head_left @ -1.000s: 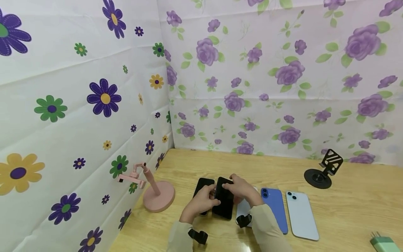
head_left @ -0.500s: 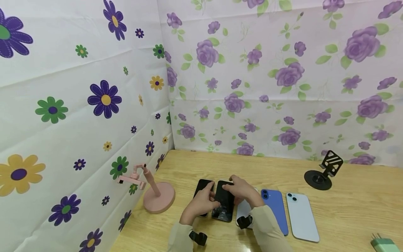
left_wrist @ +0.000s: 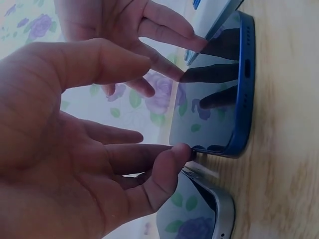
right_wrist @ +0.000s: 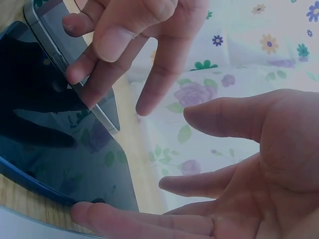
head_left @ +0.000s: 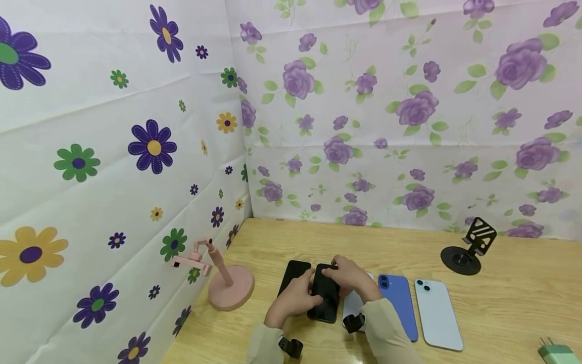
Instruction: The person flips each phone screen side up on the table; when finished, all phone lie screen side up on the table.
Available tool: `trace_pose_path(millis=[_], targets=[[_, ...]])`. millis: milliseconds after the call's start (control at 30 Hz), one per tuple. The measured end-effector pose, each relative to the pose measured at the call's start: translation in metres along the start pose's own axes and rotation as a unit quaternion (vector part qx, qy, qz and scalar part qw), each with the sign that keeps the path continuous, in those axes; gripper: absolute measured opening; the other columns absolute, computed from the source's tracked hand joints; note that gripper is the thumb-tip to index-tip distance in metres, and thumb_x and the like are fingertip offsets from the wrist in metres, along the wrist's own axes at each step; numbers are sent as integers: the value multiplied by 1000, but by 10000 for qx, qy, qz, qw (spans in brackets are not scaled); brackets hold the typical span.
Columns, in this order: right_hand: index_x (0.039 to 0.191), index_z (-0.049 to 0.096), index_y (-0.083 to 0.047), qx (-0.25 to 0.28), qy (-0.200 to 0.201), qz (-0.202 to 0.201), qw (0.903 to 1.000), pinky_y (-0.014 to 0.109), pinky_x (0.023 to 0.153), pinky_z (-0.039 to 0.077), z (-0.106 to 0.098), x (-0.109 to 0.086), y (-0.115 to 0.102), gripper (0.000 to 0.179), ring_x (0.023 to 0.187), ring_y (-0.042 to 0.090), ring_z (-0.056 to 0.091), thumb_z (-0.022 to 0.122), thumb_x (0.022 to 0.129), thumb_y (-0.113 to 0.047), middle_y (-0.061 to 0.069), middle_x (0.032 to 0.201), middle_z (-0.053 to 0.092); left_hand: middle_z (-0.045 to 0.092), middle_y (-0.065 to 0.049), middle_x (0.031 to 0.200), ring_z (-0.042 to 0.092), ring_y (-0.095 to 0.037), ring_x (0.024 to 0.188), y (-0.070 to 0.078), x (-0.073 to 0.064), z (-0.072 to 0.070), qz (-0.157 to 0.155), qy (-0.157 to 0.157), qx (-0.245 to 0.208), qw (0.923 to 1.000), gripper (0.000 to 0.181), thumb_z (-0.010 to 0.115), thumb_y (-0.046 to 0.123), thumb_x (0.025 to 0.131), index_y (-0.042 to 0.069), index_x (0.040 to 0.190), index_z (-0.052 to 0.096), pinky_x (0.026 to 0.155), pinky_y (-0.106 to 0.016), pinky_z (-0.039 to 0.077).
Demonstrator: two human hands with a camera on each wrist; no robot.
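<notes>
A dark-screened phone (head_left: 324, 311) with a blue frame (left_wrist: 244, 114) lies face up on the table between both hands. My left hand (head_left: 296, 296) is at its left edge, little finger against the rim, thumb raised over the screen. From the other side my right hand (head_left: 352, 278) touches the right edge with loosely extended fingers; its thumb stays off the glass in the right wrist view. Another face-up phone (head_left: 293, 273), silver-edged (right_wrist: 55, 57), lies just left, partly hidden by the left hand. A pale phone (head_left: 352, 306) sits partly beneath the right hand and wrist.
Further right lie a blue phone (head_left: 400, 306) and a pale blue phone (head_left: 439, 313), backs up. A pink stand (head_left: 229, 288) is at the left, a black folding stand (head_left: 461, 259) at the back right. A green plug (head_left: 559, 353) sits at the front right corner.
My left fingers lifted slightly off the middle phone, then came back to its edge, the hand shifting a little right. The phone moved slightly toward me; the right hand barely moved.
</notes>
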State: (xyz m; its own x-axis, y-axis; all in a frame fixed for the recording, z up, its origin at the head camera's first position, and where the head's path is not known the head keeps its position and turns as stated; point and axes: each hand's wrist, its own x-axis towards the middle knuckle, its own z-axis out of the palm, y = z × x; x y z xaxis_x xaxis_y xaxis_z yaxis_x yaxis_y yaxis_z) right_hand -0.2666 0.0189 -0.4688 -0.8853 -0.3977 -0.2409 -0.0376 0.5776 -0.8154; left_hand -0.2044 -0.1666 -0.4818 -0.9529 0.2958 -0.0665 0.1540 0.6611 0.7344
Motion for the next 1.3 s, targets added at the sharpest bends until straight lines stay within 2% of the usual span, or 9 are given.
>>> trace_pose_path(millis=[167,267,433,567,733,833,933,1100,1300], targets=[[142,46,7,58,91,18,9999,40,58,57,-4,-3,0,53,61,31,67,58,103,-27,30,132,55,59,-7,74,50,-16,55,4,2,1,25,8,85,10000,77,68,12,90,-10,153,30,53,-29,40],[141,48,7,76,294,-251,9992,41,66,56,-7,-6,-3,52,69,29,67,59,103,-27,31,132,55,67,-19,92,60,-23,68,8,2,1,82,100,116,9998,74,68,14,92,-9,153,32,61,-33,47],[135,55,3,323,784,-871,9926,45,77,54,-9,-11,-6,42,86,26,68,60,102,-22,28,130,58,60,-30,125,64,-36,88,12,0,2,249,220,-99,9994,69,67,14,95,-5,152,35,71,-43,52],[133,57,0,724,995,-1282,9841,45,79,55,-11,-13,-5,35,98,32,68,59,103,-18,23,127,62,50,-25,144,58,-37,113,16,0,1,474,589,-376,9964,64,65,16,97,-1,152,38,84,-46,52],[129,60,0,1009,1263,-1651,9729,46,86,54,-19,-18,-1,30,105,34,67,59,103,-16,20,123,65,48,-20,145,54,-39,121,23,3,5,930,1081,-834,9863,62,67,17,97,3,151,40,91,-51,50],[126,62,0,1140,1563,-1802,9644,47,91,52,-25,-22,4,28,107,32,66,60,103,-15,19,120,66,45,-22,148,52,-41,125,27,6,11,1301,1247,-1056,9780,65,69,17,96,3,151,39,95,-55,48],[125,63,-1,1208,1769,-1919,9578,47,93,51,-30,-26,11,27,110,32,65,61,103,-16,19,120,67,42,-20,151,50,-38,129,28,7,17,1410,1334,-1142,9743,69,72,19,94,6,153,38,98,-53,47],[125,62,1,1058,1948,-1958,9553,48,94,51,-36,-30,28,28,110,34,65,62,102,-16,20,119,67,40,-15,151,48,-35,133,32,7,27,1226,1252,-1235,9767,77,77,16,89,10,153,36,101,-50,46],[131,57,2,682,1896,-1722,9642,51,94,50,-43,-30,45,33,111,38,65,60,103,-16,21,121,66,34,-14,154,43,-37,136,39,8,38,1059,634,-1233,9847,87,79,13,86,11,158,29,104,-51,44]])
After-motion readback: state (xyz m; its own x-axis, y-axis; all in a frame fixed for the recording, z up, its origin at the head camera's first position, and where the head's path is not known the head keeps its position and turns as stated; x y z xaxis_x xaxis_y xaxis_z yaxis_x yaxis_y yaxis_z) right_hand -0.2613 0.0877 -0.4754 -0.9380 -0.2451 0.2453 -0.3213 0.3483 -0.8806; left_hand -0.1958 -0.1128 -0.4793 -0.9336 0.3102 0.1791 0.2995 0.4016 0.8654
